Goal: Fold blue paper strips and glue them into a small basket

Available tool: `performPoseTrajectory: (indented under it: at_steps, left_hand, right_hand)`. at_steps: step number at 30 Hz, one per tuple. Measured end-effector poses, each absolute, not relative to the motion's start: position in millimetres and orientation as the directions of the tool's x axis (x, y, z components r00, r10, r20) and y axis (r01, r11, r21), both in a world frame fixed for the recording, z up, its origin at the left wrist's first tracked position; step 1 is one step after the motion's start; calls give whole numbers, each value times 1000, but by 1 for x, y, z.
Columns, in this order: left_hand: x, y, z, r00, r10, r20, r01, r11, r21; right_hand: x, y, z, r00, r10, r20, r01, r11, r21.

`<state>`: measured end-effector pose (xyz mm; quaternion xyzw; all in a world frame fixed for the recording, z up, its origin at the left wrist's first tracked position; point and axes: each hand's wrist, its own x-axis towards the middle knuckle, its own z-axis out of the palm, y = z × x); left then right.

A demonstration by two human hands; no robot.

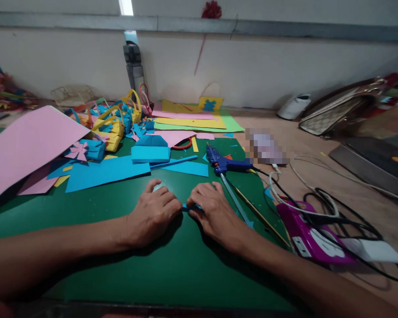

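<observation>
Between my two hands a narrow blue paper strip (pixel 185 207) shows, mostly covered by my fingers. My left hand (pixel 155 213) is closed on its left end, and my right hand (pixel 210 211) pinches the other end, both low over the green board (pixel 146 276). Beyond them lie a folded blue paper piece (pixel 150 153), a flat blue sheet (pixel 108 173) and a thin blue strip (pixel 174 162). Just right of my right hand rests a blue glue gun (pixel 220 162) with a clear glue stick (pixel 234 196) in its back.
Small paper baskets (pixel 111 132) and a large pink sheet (pixel 36 141) occupy the left. Stacked coloured sheets (pixel 192 123) lie at the back. On the right are a purple power strip (pixel 313 234) with tangled cables, a blurred-out phone (pixel 267 146) and a bag (pixel 338 108).
</observation>
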<state>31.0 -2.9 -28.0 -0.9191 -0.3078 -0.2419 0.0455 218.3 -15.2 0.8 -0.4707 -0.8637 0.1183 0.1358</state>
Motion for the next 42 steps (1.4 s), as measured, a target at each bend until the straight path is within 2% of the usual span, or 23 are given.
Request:
performPoseTrajectory:
  at_steps: [4, 10, 14, 23, 31, 42]
  left_hand:
    - [25, -3, -26, 679, 588, 440, 583, -796, 164]
    - [-6, 0, -21, 566, 780, 268, 644, -620, 447]
    - [-22, 1, -18, 502, 844, 187, 682, -519, 515]
    - [-22, 6, -19, 462, 870, 176, 668, -471, 576]
    - [-18, 8, -12, 473, 876, 97, 733, -452, 509]
    - [-15, 9, -16, 442, 890, 109, 762, -437, 478]
  right_hand:
    - [218, -16, 0, -510, 855, 96, 807, 514, -290]
    - [218, -14, 0, -501, 856, 130, 811, 516, -275]
    - [220, -13, -3, -487, 862, 142, 808, 506, -302]
    - [219, -11, -1, -475, 870, 136, 819, 493, -293]
    - [218, -8, -6, -470, 869, 154, 821, 494, -287]
    - [217, -7, -8, -451, 880, 146, 854, 474, -217]
